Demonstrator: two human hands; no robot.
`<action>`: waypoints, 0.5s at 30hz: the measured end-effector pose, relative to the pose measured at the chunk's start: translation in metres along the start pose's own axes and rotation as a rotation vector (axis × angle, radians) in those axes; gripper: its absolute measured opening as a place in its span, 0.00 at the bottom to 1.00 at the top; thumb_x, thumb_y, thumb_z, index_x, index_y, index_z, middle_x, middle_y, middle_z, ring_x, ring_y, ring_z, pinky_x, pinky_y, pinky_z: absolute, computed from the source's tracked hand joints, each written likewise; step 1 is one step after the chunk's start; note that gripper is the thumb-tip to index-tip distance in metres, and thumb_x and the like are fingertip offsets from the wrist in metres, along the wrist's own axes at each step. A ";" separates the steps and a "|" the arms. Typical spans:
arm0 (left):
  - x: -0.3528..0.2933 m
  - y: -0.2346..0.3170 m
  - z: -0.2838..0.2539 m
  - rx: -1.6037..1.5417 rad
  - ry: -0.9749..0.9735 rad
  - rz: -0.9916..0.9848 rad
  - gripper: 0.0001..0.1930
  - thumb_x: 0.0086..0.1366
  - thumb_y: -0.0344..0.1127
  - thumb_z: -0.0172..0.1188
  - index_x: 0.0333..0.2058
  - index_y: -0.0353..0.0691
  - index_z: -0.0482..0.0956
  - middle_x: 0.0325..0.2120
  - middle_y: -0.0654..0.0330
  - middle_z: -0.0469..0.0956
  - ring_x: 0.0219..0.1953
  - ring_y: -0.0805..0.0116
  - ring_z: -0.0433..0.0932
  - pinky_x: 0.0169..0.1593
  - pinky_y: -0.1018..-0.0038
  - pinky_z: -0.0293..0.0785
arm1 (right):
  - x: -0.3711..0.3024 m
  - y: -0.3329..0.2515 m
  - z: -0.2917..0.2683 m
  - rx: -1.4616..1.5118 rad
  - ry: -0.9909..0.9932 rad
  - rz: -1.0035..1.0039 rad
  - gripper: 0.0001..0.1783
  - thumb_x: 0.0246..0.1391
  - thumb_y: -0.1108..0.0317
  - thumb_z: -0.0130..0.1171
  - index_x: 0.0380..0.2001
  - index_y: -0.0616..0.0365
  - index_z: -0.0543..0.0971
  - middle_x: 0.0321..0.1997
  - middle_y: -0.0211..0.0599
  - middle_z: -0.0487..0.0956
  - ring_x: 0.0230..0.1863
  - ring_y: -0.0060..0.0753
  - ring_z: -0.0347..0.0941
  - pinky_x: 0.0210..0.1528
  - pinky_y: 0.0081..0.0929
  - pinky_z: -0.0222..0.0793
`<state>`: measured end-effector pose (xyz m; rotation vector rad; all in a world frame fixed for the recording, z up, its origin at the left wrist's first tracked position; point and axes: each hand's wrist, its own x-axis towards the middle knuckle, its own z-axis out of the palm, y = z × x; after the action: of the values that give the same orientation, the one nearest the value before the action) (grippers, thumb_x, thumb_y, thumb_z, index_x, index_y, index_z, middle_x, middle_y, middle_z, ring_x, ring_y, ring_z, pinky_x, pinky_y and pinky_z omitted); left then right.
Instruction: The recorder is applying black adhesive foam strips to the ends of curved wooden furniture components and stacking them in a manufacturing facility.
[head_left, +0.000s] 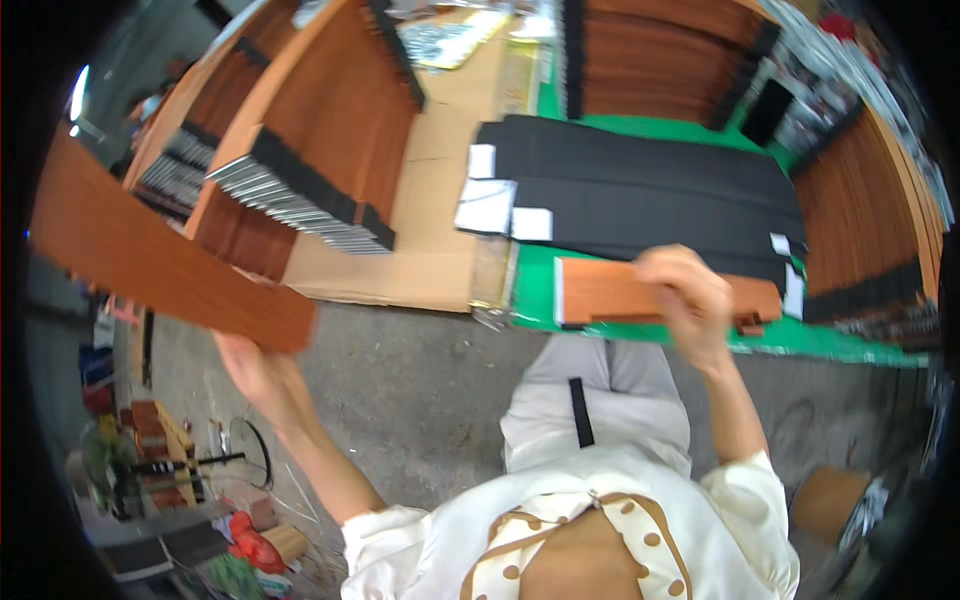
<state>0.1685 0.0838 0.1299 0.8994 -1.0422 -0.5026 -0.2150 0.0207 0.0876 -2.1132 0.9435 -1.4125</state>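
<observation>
A long reddish-brown wood-grain board (160,250) is raised and tilted at the left. My left hand (250,365) grips its lower end from beneath, the fingers mostly hidden behind it. At the table's front edge lies a shorter wood-grain board (605,290) with a white left end. Over that piece is my right hand (690,295), its fingers curled and slightly blurred; whether it holds anything is not visible. Just behind the short board, black padded sheets (640,185) with white patches cover part of the green tabletop (535,285).
Stacks of wood-grain boards with black edge strips stand at the left (300,150), the back (670,55) and the right (865,205). Tan cardboard (440,200) covers the table's left part. On the floor at lower left are a fan (110,455) and a red bag (255,542).
</observation>
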 end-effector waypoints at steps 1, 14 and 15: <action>-0.030 -0.002 0.023 -0.114 -0.078 -0.042 0.27 0.65 0.45 0.54 0.57 0.36 0.61 0.48 0.55 0.70 0.49 0.62 0.71 0.53 0.66 0.68 | 0.007 -0.010 0.012 0.033 -0.073 -0.002 0.14 0.45 0.81 0.56 0.37 0.60 0.79 0.38 0.42 0.79 0.41 0.40 0.76 0.42 0.32 0.72; -0.147 -0.069 0.192 -0.316 -0.387 -0.807 0.23 0.67 0.38 0.51 0.58 0.36 0.61 0.54 0.52 0.67 0.55 0.61 0.69 0.56 0.66 0.68 | -0.029 -0.003 -0.063 0.600 -0.105 0.655 0.18 0.58 0.67 0.53 0.49 0.66 0.71 0.44 0.34 0.76 0.46 0.21 0.71 0.50 0.22 0.66; -0.136 -0.070 0.192 -0.282 -0.318 -0.811 0.22 0.68 0.37 0.50 0.57 0.36 0.63 0.53 0.51 0.68 0.53 0.61 0.71 0.55 0.65 0.69 | -0.031 -0.003 -0.075 0.533 -0.109 0.735 0.18 0.60 0.64 0.51 0.49 0.66 0.72 0.43 0.33 0.77 0.45 0.20 0.71 0.49 0.21 0.66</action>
<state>-0.0602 0.0692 0.0414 0.9857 -0.8230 -1.4719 -0.2910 0.0473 0.0990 -1.2465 1.0094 -0.9988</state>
